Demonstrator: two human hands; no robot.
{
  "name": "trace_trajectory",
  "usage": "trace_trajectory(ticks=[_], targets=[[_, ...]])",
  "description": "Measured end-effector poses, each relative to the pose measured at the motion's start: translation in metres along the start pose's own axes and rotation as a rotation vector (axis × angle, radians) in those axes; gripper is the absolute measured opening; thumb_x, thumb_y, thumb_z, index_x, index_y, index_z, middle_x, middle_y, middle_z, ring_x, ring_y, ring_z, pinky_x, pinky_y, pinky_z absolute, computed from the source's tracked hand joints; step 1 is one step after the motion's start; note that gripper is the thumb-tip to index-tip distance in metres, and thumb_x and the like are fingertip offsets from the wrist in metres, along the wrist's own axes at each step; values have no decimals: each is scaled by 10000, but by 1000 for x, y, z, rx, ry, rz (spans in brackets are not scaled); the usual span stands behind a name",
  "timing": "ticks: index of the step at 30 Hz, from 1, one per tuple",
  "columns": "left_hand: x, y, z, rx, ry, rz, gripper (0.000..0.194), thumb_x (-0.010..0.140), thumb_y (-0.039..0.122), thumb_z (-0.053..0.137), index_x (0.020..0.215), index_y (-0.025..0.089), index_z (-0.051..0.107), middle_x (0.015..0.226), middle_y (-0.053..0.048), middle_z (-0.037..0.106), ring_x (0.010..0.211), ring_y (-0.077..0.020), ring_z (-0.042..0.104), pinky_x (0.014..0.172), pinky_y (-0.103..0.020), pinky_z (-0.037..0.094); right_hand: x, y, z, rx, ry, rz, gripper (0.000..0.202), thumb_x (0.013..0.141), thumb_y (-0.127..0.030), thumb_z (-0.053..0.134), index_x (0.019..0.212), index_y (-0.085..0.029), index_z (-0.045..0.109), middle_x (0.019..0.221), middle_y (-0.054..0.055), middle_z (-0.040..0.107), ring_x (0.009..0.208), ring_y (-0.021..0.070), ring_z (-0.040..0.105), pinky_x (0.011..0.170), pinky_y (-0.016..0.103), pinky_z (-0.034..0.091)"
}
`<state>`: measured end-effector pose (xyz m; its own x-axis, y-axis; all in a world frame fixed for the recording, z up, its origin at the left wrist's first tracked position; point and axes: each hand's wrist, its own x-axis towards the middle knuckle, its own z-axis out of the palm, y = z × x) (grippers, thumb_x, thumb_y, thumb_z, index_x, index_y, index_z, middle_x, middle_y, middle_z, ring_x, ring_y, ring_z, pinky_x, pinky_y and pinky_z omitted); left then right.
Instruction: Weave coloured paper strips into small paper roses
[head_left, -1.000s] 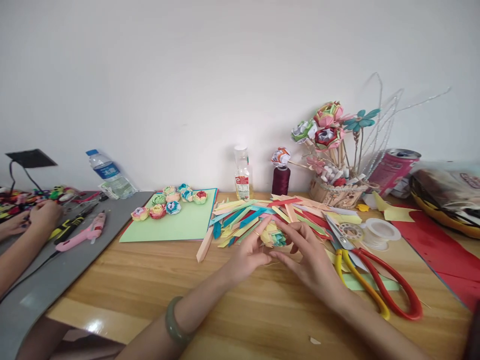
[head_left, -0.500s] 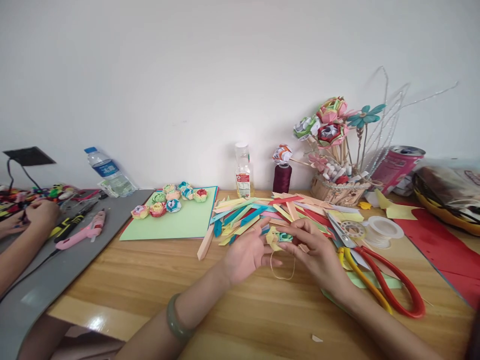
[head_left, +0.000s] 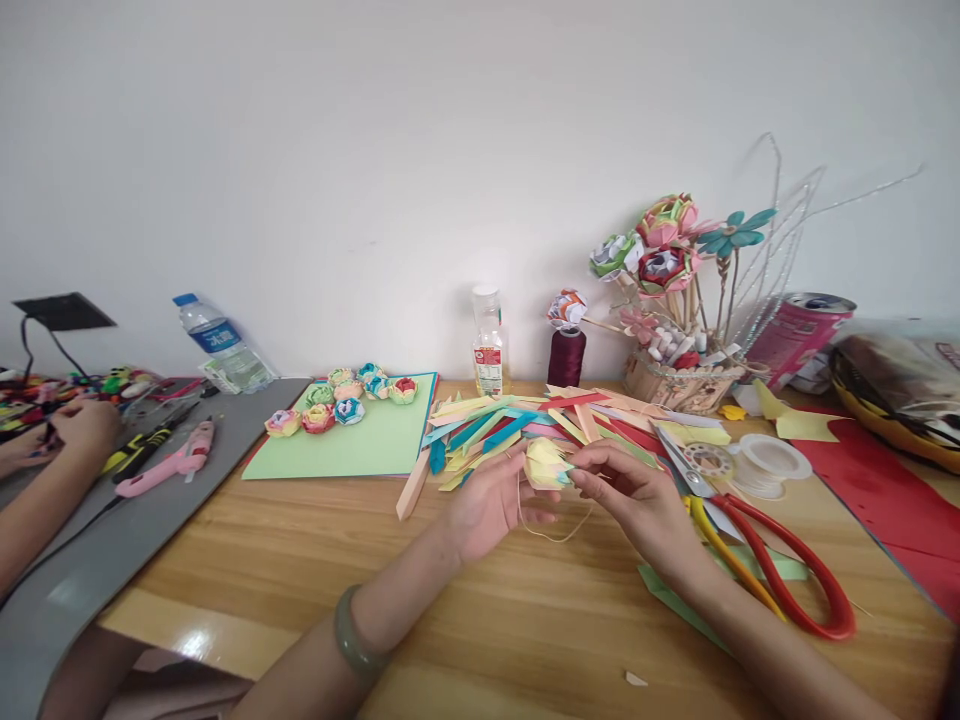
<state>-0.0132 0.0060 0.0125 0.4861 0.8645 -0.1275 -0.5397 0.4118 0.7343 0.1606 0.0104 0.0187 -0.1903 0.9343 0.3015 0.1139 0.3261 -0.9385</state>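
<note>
Between my hands is a yellow paper flower (head_left: 547,465) with bluish-green tips at its lower right edge. My left hand (head_left: 487,508) is closed on its left side, fingers partly behind it. The thumb and fingertips of my right hand (head_left: 626,492) pinch at the flower's right edge. A thin pale thread (head_left: 555,540) hangs in a loop below the flower. Just behind my hands lies a heap of coloured paper strips (head_left: 480,430). By my right forearm rest large scissors (head_left: 787,560) with red and yellow handles.
Finished paper flowers (head_left: 349,410) sit on green paper (head_left: 375,455) at left. A glass bottle (head_left: 489,350), a dark red thread cone (head_left: 566,358) and a flower basket (head_left: 675,385) stand behind. White spools (head_left: 772,460) lie right. At far left are another person's hands (head_left: 82,430) and a pink glue gun (head_left: 169,465).
The flower has turned between my hands, so its yellow outer petals now show instead of the bluish-green inside. My right hand has shifted slightly right and the thread loop hangs wider.
</note>
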Motion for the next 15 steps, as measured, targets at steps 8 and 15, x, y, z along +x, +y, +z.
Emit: trace_trajectory(ticks=[8,15], targets=[[0,-2,5,132,170,111,345,663,192,697,982,211,565,930,-22,597,742,-122,586,594,-240,507,-4,6,0,-173,27,-43,197,806,-374,555,820,-181,587,820,47,584,718,159,542,599,268,453],[1,-4,8,336,229,311,405,593,167,736,976,203,610,1021,-39,596,921,-173,541,778,-270,439,-4,-1,5,-133,-83,71,238,770,-407,575,830,-177,595,779,37,592,702,161,549,604,276,454]])
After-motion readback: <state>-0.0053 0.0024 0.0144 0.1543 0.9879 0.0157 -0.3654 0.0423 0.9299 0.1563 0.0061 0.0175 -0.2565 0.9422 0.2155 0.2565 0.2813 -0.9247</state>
